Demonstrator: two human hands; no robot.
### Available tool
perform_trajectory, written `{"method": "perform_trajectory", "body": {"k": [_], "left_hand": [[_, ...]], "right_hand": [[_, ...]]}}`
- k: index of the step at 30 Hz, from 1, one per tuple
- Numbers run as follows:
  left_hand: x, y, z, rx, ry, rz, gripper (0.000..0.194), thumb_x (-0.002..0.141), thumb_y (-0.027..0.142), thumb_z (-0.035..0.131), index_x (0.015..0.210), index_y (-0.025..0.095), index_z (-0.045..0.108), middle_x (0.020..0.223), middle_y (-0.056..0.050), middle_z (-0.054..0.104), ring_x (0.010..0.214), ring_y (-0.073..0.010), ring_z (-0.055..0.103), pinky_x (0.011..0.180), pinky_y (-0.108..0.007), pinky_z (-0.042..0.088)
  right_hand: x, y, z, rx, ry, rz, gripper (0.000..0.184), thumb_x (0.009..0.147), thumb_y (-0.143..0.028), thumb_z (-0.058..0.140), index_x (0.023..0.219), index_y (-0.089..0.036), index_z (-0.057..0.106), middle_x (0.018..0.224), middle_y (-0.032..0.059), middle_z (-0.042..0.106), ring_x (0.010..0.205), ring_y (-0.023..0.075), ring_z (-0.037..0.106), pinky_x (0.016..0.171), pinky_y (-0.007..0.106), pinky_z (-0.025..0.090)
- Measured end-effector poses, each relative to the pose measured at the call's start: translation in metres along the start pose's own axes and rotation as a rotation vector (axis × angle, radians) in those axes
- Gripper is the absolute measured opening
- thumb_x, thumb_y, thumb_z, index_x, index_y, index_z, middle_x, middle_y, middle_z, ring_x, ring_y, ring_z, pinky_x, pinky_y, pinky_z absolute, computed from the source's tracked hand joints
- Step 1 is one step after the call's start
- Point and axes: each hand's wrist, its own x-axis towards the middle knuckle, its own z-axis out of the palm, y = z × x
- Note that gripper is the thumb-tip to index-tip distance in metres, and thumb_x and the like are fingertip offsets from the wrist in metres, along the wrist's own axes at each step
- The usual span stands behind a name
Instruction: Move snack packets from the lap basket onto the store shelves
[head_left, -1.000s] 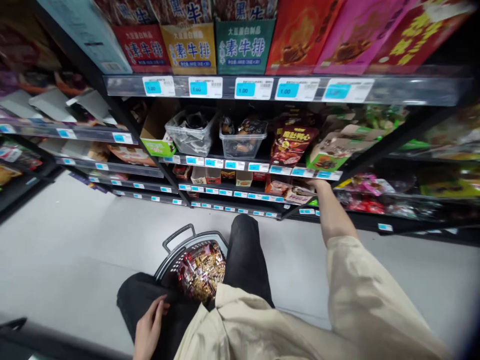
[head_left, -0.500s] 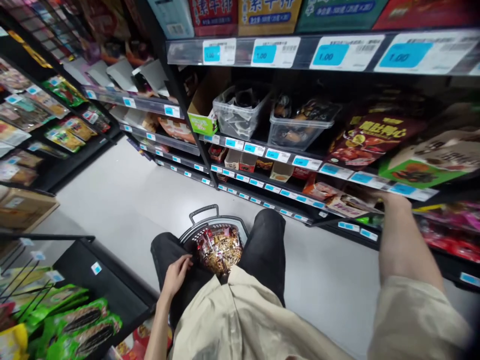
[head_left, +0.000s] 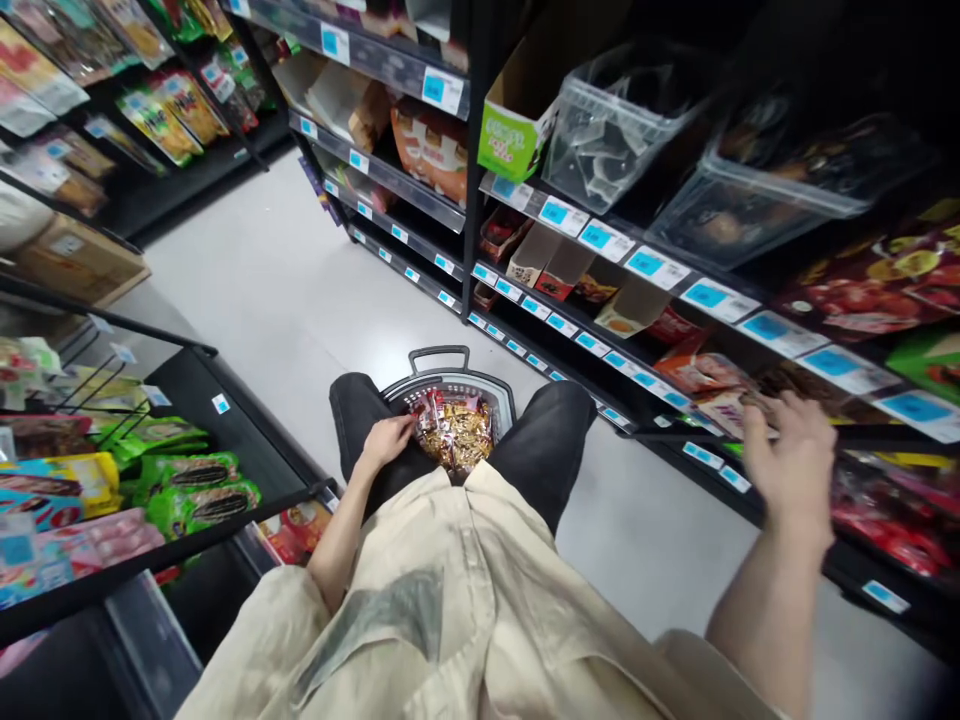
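Observation:
I am crouched in a shop aisle with a dark shopping basket (head_left: 501, 388) between my knees, filled with small wrapped sweets (head_left: 454, 432). My left hand (head_left: 388, 438) rests on my left knee at the basket's rim, fingers loosely curled, holding nothing I can see. My right hand (head_left: 789, 462) hangs in the air in front of the lower shelf, fingers spread and empty. Just beyond it lie flat snack packets (head_left: 712, 388) on that shelf.
Black shelving (head_left: 480, 180) with blue price tags runs along the right, holding clear plastic bins (head_left: 615, 125), cartons and red packets. A low rack (head_left: 225, 440) with green packets stands at my left. Grey floor (head_left: 270, 290) stretches ahead between them.
My right hand has drawn back from the lower shelf, empty with fingers spread. My view has swung left and down. My left hand has slid to the basket's rim.

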Motion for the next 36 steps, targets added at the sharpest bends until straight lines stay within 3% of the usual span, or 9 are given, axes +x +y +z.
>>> {"method": "perform_trajectory", "body": {"k": [4, 6, 9, 15, 21, 24, 31, 33, 36], "left_hand": [[0.025, 0.001, 0.013, 0.068, -0.031, -0.012, 0.032, 0.098, 0.029, 0.042, 0.118, 0.024, 0.068, 0.115, -0.009, 0.074, 0.100, -0.0233, 0.070, 0.086, -0.029, 0.050], [0.039, 0.003, 0.027, 0.082, -0.066, -0.051, 0.032, 0.097, 0.028, 0.044, 0.120, 0.024, 0.067, 0.113, -0.011, 0.074, 0.100, -0.0245, 0.070, 0.086, -0.030, 0.050], [0.056, 0.012, 0.056, 0.085, -0.153, -0.086, 0.036, 0.096, 0.028, 0.047, 0.127, 0.023, 0.064, 0.114, -0.014, 0.074, 0.102, -0.0265, 0.070, 0.088, -0.033, 0.050], [0.071, 0.018, 0.099, -0.072, -0.336, -0.109, 0.065, 0.091, 0.028, 0.057, 0.153, 0.019, 0.038, 0.116, -0.017, 0.073, 0.107, -0.0292, 0.070, 0.096, -0.037, 0.049], [0.076, 0.011, 0.099, -0.186, -0.274, -0.235, 0.065, 0.094, 0.025, 0.049, 0.155, 0.011, 0.033, 0.140, -0.021, 0.060, 0.128, -0.0274, 0.059, 0.106, -0.034, 0.043], [0.075, 0.014, 0.097, -0.160, -0.298, -0.251, 0.065, 0.093, 0.024, 0.050, 0.155, 0.012, 0.034, 0.132, -0.021, 0.065, 0.120, -0.0296, 0.064, 0.101, -0.036, 0.046], [0.066, 0.029, 0.084, 0.002, -0.101, -0.193, 0.045, 0.095, 0.027, 0.050, 0.139, 0.019, 0.057, 0.103, -0.015, 0.075, 0.101, -0.0266, 0.071, 0.089, -0.033, 0.050], [0.062, 0.033, 0.077, 0.006, -0.039, -0.176, 0.036, 0.094, 0.025, 0.050, 0.125, 0.021, 0.067, 0.095, -0.012, 0.076, 0.094, -0.0250, 0.072, 0.085, -0.032, 0.050], [0.053, 0.035, 0.067, -0.067, 0.104, -0.096, 0.029, 0.096, 0.025, 0.048, 0.107, 0.020, 0.075, 0.094, -0.011, 0.075, 0.090, -0.0221, 0.071, 0.085, -0.030, 0.051]], "right_hand": [[-0.058, -0.123, 0.020, 0.434, -0.134, 0.130, 0.056, 0.103, -0.051, 0.032, 0.134, -0.014, 0.060, 0.132, 0.0206, 0.063, 0.127, 0.0263, 0.055, 0.106, 0.045, 0.042], [-0.097, -0.180, 0.040, 0.524, -0.306, 0.150, 0.060, 0.102, -0.055, 0.030, 0.131, -0.013, 0.061, 0.140, 0.0216, 0.057, 0.133, 0.0298, 0.050, 0.108, 0.048, 0.042], [-0.142, -0.226, 0.067, 0.530, -0.417, 0.202, 0.061, 0.099, -0.058, 0.033, 0.136, -0.016, 0.059, 0.160, 0.0174, 0.034, 0.150, 0.0336, 0.027, 0.117, 0.055, 0.031], [-0.152, -0.213, 0.085, 0.560, -0.425, 0.227, 0.057, 0.098, -0.056, 0.038, 0.138, -0.020, 0.058, 0.164, 0.0125, 0.027, 0.153, 0.0326, 0.020, 0.121, 0.056, 0.025], [-0.147, -0.214, 0.084, 0.555, -0.444, 0.210, 0.056, 0.098, -0.053, 0.040, 0.138, -0.018, 0.058, 0.165, 0.0131, 0.026, 0.153, 0.0330, 0.018, 0.122, 0.055, 0.024], [-0.147, -0.216, 0.085, 0.529, -0.450, 0.210, 0.056, 0.098, -0.052, 0.039, 0.139, -0.019, 0.058, 0.165, 0.0128, 0.026, 0.154, 0.0331, 0.018, 0.121, 0.056, 0.025], [-0.139, -0.228, 0.077, 0.509, -0.491, 0.252, 0.057, 0.095, -0.052, 0.043, 0.137, -0.016, 0.059, 0.164, 0.0166, 0.026, 0.153, 0.0386, 0.015, 0.119, 0.063, 0.022], [-0.135, -0.246, 0.071, 0.555, -0.502, 0.251, 0.054, 0.093, -0.051, 0.047, 0.131, -0.016, 0.063, 0.161, 0.0176, 0.034, 0.153, 0.0389, 0.017, 0.119, 0.065, 0.019], [-0.137, -0.287, 0.068, 0.811, -0.526, 0.200, 0.046, 0.093, -0.048, 0.050, 0.124, -0.019, 0.065, 0.150, 0.0154, 0.050, 0.147, 0.0319, 0.035, 0.120, 0.056, 0.025]]}}
